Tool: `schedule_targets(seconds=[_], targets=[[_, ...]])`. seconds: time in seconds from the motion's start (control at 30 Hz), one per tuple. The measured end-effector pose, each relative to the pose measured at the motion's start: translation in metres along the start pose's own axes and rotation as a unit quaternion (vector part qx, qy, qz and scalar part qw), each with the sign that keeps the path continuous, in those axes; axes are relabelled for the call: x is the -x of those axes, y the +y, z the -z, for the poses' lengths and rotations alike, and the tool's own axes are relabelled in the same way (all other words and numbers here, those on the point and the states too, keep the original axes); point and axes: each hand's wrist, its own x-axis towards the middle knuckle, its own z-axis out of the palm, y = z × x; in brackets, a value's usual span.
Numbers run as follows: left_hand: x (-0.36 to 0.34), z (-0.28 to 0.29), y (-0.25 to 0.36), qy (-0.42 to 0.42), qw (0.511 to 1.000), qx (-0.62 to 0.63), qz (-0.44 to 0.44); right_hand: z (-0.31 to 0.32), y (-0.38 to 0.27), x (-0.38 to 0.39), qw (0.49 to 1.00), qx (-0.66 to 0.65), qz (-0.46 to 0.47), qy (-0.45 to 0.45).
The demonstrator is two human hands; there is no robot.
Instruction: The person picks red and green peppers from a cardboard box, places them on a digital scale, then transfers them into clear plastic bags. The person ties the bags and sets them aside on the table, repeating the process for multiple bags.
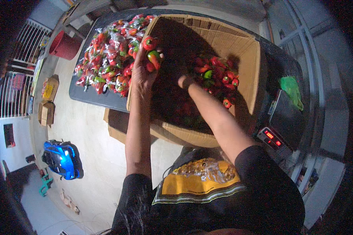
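Observation:
My left hand (144,67) is closed around several red and green peppers (153,58) at the left wall of a large cardboard box (245,66). My right hand (184,82) reaches down inside the box, its fingers lost in dark shadow. Loose red peppers (219,73), with a green one among them, lie in the box. Left of it, on the dark table (82,96), is a heap of clear bags of red and green peppers (108,58).
A digital scale (278,143) and green plastic bag (291,94) sit right of the box. Another cardboard piece (117,124) is underneath. A red bucket (64,45), paper bags (47,112), a blue ride-on toy car (60,158) and a pale animal (70,201) are at left.

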Motion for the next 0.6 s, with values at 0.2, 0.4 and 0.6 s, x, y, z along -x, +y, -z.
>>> schedule_targets(seconds=[0.2,0.4,0.6], targets=[[-0.002,0.004,-0.004,0.003,0.999,-0.043,-0.011,0.006,0.001,0.057,0.986,0.062,0.09,-0.123],[-0.008,0.01,-0.003,0.007,0.999,-0.044,-0.009,0.069,0.068,0.042,0.955,-0.114,-0.001,-0.274],[-0.003,0.005,0.002,0.024,0.999,0.018,-0.031,0.057,0.178,0.02,0.931,-0.193,-0.301,-0.076]])
